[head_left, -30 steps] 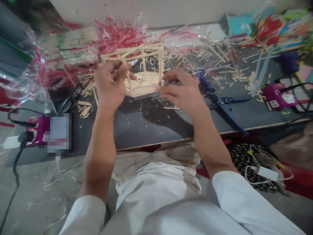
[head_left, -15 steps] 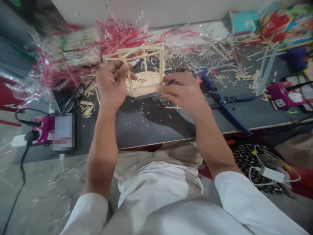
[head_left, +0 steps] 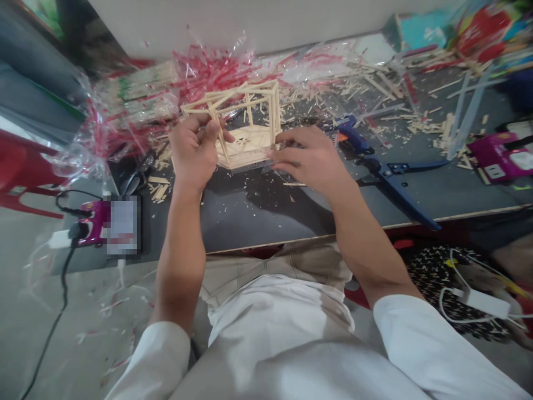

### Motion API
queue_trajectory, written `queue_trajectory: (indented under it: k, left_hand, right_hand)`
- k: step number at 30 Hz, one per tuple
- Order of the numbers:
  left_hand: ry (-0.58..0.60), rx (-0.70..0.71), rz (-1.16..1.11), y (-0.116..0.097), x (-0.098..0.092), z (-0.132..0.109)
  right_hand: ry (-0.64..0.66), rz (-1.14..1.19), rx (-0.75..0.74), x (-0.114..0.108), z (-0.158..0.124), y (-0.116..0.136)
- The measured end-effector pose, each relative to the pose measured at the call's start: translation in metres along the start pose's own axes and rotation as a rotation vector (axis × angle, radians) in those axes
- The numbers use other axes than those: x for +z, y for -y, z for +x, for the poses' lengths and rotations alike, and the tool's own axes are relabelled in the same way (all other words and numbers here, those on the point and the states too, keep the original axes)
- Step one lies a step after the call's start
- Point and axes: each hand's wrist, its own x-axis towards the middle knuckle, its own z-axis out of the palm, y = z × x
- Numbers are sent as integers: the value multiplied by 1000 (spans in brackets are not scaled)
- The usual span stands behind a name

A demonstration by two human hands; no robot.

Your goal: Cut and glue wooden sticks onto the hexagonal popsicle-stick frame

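A pale wooden-stick frame (head_left: pixel 275 114) with several sides and a flat stick base is held up over the dark table. My left hand (head_left: pixel 195 145) is closed around an upright post at its left front, thumb and fingers pinching the stick. My right hand (head_left: pixel 310 155) is at the right front corner, its fingertips pinched together on the end of a clear strip (head_left: pixel 251 158) that looks like a plastic ruler. This strip lies along the front edge of the base. The right fingertips partly hide the corner, and whether they also touch the frame is unclear.
Blue-handled cutters (head_left: pixel 387 175) lie right of my right hand. Stick offcuts (head_left: pixel 345 100) litter the table (head_left: pixel 266 216), with plastic-wrapped stick bundles (head_left: pixel 145 89) at back left. A phone (head_left: pixel 124 226) and purple power adapters (head_left: pixel 495 158) sit near either side. A red stool (head_left: pixel 29 172) stands left.
The view has shifted, so the scene sits a little further right. The frame has tilted or turned slightly, and the clear strip shows less below the base edge. Both hands keep their grips.
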Motion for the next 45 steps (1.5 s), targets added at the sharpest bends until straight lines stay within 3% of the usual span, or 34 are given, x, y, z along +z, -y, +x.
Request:
queue_trajectory:
  k: [4,10,15,18,21,26,31,35,39,42,45]
  left_hand:
    - [-24,-69,27,-2,4,-1]
    - [105,-106,104,-1,-4,-15]
    - [113,-196,599,-16,-11,-42]
    - [41,-226,699,-34,-9,-61]
    - [-60,-278,651,-52,-1,-83]
    - [145,-477,254,-58,14,-115]
    - [158,-721,-115,-49,12,-129]
    - [140,-726,-149,-51,8,-131]
    - [127,-697,-98,-51,8,-133]
    - [63,-676,-44,-48,8,-134]
    - [75,-665,-22,-47,8,-135]
  right_hand:
    - [-27,90,15,2,1,-6]
    - [23,266,106,-18,-24,-8]
    - [67,164,211,-24,-67,19]
    - [50,73,220,-15,-85,46]
    - [-19,54,235,-2,-90,68]
    - [-121,49,151,17,-81,80]
    - [-101,145,137,7,-71,68]
    - [-96,209,464,-17,-76,33]
    - [98,158,676,-26,-88,-1]
    - [163,99,668,-21,-90,-9]
    - [198,13,584,-14,-89,-8]
